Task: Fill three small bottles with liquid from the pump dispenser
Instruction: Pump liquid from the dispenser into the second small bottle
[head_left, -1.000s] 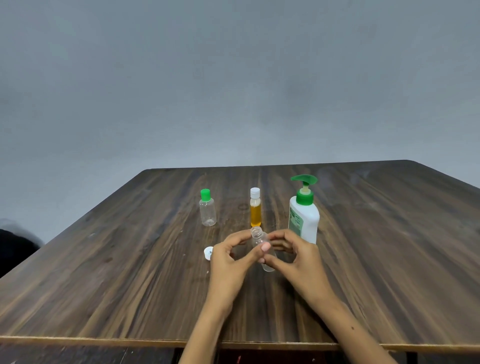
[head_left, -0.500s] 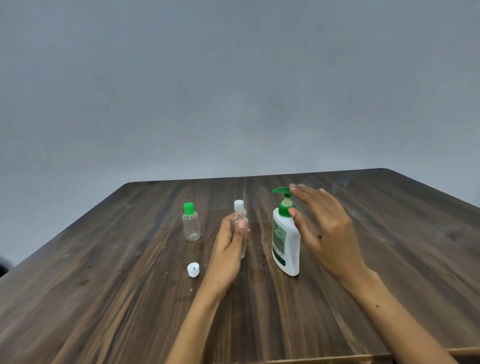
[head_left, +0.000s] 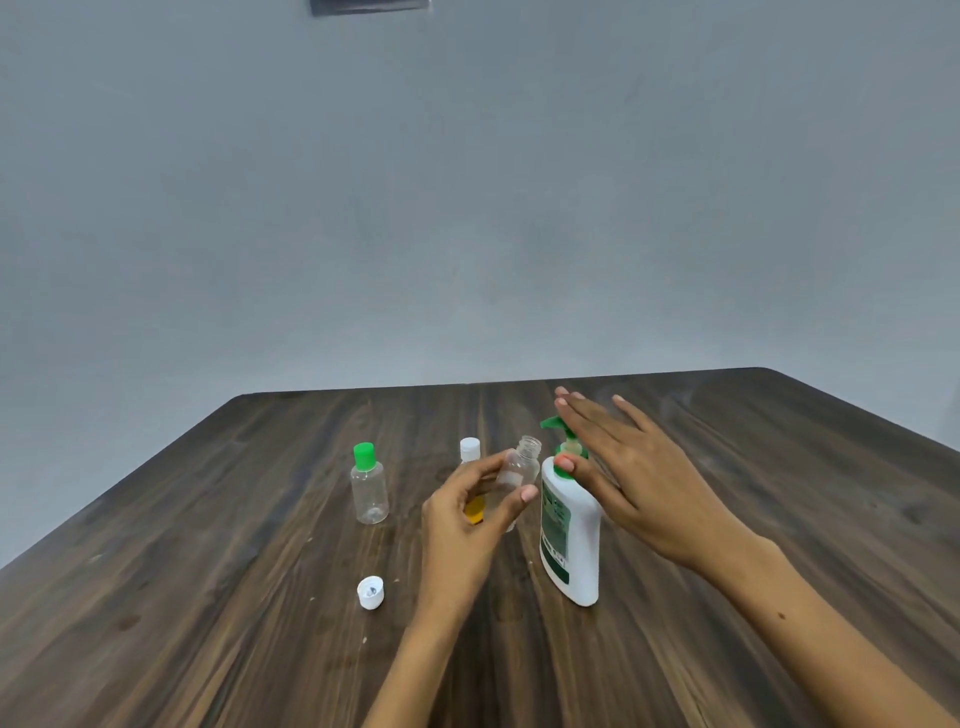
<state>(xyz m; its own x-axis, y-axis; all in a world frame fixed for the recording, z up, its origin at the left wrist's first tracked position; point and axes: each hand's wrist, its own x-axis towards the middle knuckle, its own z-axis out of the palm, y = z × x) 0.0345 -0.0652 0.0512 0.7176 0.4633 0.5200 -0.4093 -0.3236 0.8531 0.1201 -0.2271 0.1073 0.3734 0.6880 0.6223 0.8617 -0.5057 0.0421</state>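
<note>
An uncapped clear bottle (head_left: 519, 467) is pinched in the left hand (head_left: 470, 514), tilted, just left of the pump dispenser (head_left: 571, 535) on the worktop (head_left: 208, 597). The right hand (head_left: 639, 483) is laid flat, fingers straight, over the pump head (head_left: 551, 423), thumb touching its green collar. Further left of the dispenser stand a green-capped bottle (head_left: 369, 491) and a white-capped bottle (head_left: 469, 450); a loose white cap (head_left: 371, 592) lies nearer.

The white pump dispenser (head_left: 571, 540) with a green pump head stands upright on the table, just right of an uncapped clear small bottle (head_left: 519, 467) held tilted with its open neck toward the spout. Behind that stands a white-capped bottle (head_left: 470, 451) holding yellow liquid, mostly hidden. Farther left, a green-capped clear bottle (head_left: 369, 488) stands upright, seemingly empty, and a loose white cap (head_left: 371, 592) lies nearer the table's front.
</note>
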